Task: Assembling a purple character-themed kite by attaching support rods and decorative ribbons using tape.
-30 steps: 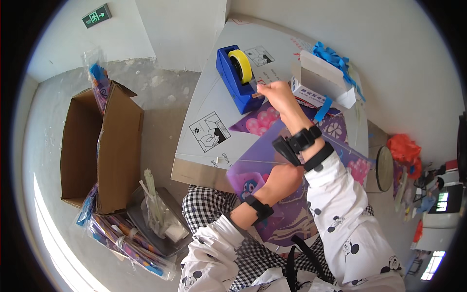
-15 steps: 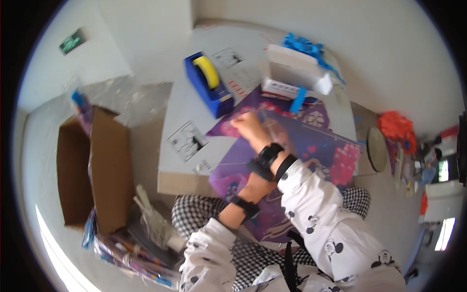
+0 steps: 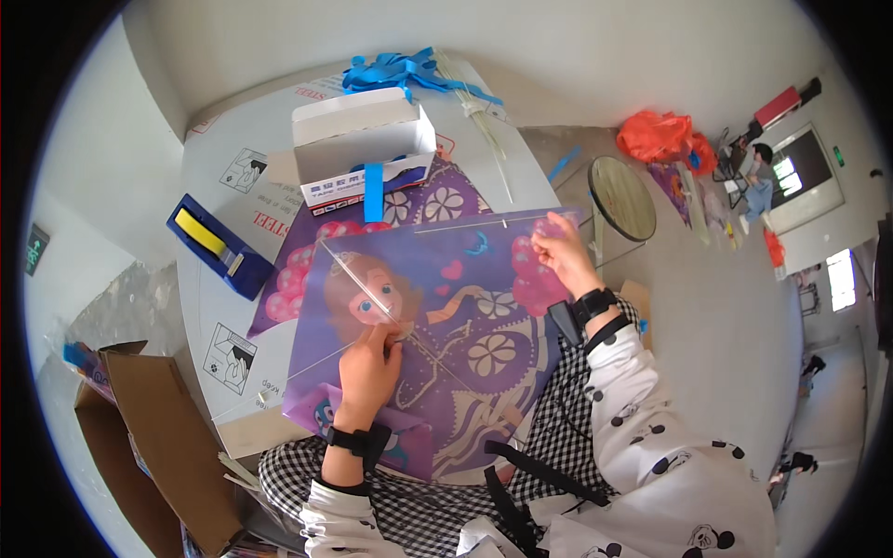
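A purple kite printed with a cartoon princess lies across my lap and the table's near edge, with thin rods crossing it. My left hand rests over its middle, fingers closed around a pale thin rod that runs up to the far left. At the kite's far right corner, my right hand has thumb and fingers pinched on the edge by the pink balloon print. Near my left wrist, the kite's lower left part is folded over. A second purple sheet with similar print lies partly hidden beneath it.
On the table stand a blue tape dispenser and an open white box with a blue strip hanging off it. Blue ribbons lie behind. A cardboard box is left, a round stool and red bag right.
My hands were close together, forearms crossing over the kite; now they are apart, the right at the far right corner. The kite lies more squarely in view, and the view has turned right.
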{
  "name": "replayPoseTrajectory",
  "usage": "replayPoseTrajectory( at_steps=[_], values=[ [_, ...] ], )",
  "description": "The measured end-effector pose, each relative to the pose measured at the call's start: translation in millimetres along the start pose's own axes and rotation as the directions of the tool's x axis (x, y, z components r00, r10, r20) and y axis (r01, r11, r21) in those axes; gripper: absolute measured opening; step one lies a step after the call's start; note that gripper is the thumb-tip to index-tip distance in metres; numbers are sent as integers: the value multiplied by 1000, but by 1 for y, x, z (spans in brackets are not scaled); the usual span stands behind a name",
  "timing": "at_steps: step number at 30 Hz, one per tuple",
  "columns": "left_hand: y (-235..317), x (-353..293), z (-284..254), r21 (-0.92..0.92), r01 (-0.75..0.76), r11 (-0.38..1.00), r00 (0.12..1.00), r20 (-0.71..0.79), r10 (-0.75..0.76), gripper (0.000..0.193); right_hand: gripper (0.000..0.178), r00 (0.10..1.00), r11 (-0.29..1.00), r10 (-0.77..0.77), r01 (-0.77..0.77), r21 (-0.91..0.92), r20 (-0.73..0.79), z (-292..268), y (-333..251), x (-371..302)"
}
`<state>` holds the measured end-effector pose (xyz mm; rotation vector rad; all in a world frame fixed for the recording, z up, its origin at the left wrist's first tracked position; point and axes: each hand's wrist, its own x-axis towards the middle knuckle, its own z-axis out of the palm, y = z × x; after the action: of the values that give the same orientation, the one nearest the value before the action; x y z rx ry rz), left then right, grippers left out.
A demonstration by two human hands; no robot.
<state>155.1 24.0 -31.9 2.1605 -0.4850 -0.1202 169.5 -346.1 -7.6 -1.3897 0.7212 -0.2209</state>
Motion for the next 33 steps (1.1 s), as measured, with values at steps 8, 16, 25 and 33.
replayPoseTrajectory(
  at_steps=[8,16,25,33],
  values=[
    [6,3,3,24,93,995,996,12,-93,17,28,990,994,18,-32,-105,-136,-16,14,71],
    [5,2,1,13,106,994,994,8,-106,17,37,987,986,-21,-6,-166,-160,-7,19,83],
    [4,1,1,-10,104,995,995,6,-104,17,31,979,957,-18,-42,-286,-202,2,11,80],
    [5,2,1,-3,103,995,995,-1,-103,17,11,980,935,168,-193,-298,-106,-5,2,100]
  ],
)
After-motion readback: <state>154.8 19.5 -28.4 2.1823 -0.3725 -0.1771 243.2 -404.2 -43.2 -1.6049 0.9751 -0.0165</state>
